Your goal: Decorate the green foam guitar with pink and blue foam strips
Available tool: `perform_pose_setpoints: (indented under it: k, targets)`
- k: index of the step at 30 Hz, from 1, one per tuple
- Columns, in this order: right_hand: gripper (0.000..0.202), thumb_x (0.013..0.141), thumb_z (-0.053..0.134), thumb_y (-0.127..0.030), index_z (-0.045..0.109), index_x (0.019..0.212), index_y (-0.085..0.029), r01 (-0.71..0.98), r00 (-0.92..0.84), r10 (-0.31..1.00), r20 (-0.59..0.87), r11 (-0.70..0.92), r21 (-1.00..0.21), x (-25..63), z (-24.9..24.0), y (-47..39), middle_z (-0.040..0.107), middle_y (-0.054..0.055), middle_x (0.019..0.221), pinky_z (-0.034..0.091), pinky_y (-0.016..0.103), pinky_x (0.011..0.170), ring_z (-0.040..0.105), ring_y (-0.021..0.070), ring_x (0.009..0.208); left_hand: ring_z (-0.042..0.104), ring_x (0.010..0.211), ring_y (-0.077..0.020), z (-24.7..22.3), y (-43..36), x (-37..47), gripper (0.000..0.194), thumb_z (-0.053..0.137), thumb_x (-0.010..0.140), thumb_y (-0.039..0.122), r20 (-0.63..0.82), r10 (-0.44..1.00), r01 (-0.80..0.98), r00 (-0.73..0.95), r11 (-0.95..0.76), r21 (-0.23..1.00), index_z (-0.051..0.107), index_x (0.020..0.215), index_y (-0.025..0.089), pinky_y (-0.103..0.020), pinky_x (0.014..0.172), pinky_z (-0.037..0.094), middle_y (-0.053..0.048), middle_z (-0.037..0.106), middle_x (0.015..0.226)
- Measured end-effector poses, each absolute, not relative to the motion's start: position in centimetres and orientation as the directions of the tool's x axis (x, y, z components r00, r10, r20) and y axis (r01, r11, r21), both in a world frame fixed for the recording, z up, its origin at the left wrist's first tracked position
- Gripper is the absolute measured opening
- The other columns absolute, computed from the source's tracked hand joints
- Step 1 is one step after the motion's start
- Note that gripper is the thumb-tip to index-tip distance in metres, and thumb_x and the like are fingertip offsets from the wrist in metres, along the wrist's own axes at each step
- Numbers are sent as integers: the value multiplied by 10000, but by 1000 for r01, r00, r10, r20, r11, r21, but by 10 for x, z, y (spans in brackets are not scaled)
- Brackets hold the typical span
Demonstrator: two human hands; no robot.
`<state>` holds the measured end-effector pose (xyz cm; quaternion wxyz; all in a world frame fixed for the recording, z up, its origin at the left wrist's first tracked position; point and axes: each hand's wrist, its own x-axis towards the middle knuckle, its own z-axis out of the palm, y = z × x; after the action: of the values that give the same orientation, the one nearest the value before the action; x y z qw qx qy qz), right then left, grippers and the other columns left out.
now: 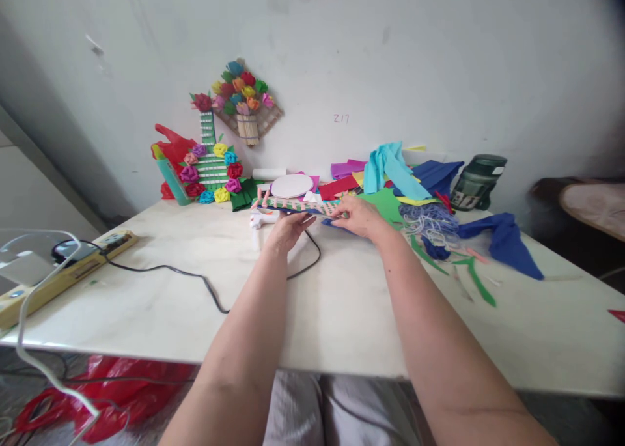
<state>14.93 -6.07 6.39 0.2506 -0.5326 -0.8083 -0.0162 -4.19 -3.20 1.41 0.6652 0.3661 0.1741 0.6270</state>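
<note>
Both hands hold a flat craft panel (pixel 293 205), seen nearly edge-on, with pink and green strips on top and a dark blue edge. My left hand (pixel 289 230) grips it from below near the middle. At its right end, my right hand (pixel 360 217) pinches the edge, thumb and fingers together. Behind and below the panel's left part lies a white glue gun (pixel 258 220), partly hidden. A black cord (pixel 317 254) runs out from under the panel. Just behind stands a white oval disc (pixel 291 186) with a purple rim.
Blue and white yarn (pixel 428 223), a blue cloth piece (pixel 512 241) and green strips (pixel 481 283) lie to the right. A dark green bottle (pixel 477 182) stands behind them. A flower-trimmed craft guitar (pixel 212 166) leans at the back left. A power strip (pixel 73 273) lies at left.
</note>
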Motion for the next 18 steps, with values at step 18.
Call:
perform_pose_setpoints:
  k: [18]
  targets:
    - [158, 712, 667, -313, 730, 847, -262, 884, -266, 874, 408, 389, -259, 145, 63, -59, 667, 11, 903, 421, 243, 730, 595, 157, 828, 650, 791, -175, 15, -33, -39, 502, 643, 613, -32, 220, 965, -691, 143, -62, 720, 504, 1019, 226, -449, 884, 465, 12, 659, 809]
